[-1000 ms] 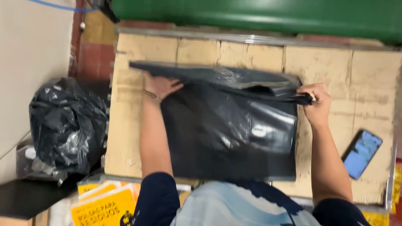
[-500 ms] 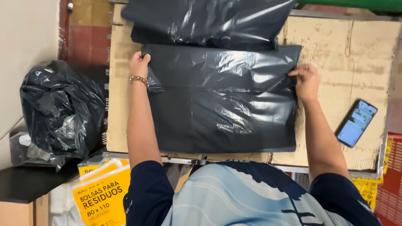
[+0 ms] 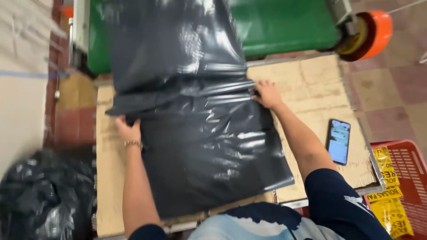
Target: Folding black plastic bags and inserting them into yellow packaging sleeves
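A large black plastic bag sheet (image 3: pixel 200 133) lies across the cardboard-covered table (image 3: pixel 311 84) and runs up over the green machine (image 3: pixel 284 24) behind it. My left hand (image 3: pixel 129 129) grips the sheet's left edge, a gold bracelet on the wrist. On the other side, my right hand (image 3: pixel 266 94) pinches the right edge at a crease. Both hands hold the same fold line, with the lower part of the sheet flat between my arms.
A smartphone (image 3: pixel 339 141) with a lit screen lies on the table's right side. A stuffed black bag (image 3: pixel 42 200) sits on the floor at the left. At the right stands a red crate (image 3: pixel 407 186) with yellow packets (image 3: pixel 391 195). An orange reel (image 3: pixel 371 29) is at the top right.
The view has tilted and swung. The black sheet has been drawn further toward me, and more of it now hangs from the machine. Both hands kept their grip on its side edges.
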